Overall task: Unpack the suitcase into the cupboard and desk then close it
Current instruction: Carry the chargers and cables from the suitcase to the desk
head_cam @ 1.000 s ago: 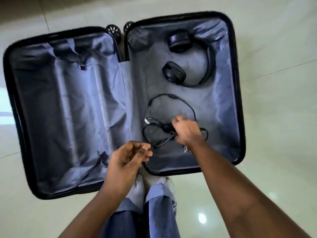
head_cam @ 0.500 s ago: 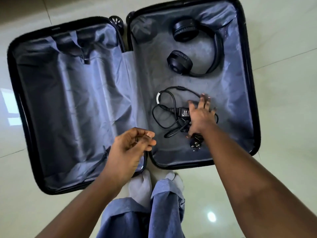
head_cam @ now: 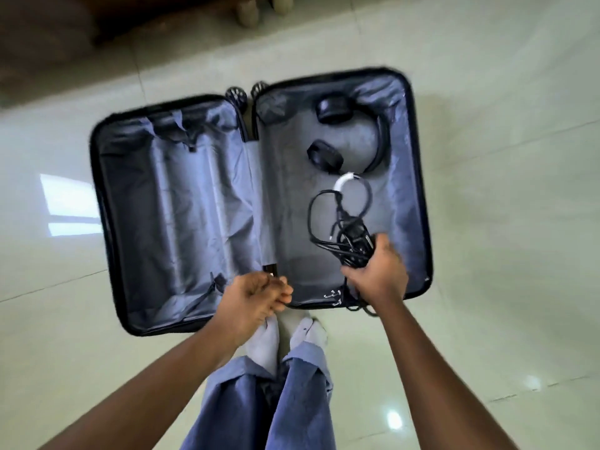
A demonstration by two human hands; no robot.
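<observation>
Now right hand [head_cam: 376,274] grip clenched around charger cable [head_cam: 349,235].

The whole frame is motion-blurred; edges of the suitcase [head_cam: 97,203] are smeared. The right hand [head_cam: 376,274] covers the middle of the cable bundle [head_cam: 344,228], so the adapter body cannot be told apart from the cord. Whether the plug [head_cam: 332,295] is touching the lining is unclear. The curled fingers of the left hand [head_cam: 256,295] hide the palm; nothing held there can be confirmed. The headphones [head_cam: 328,134] show no readable detail. Dark furniture [head_cam: 156,17] is cut off by the top edge. Both forearms run out of the bottom edge.
</observation>
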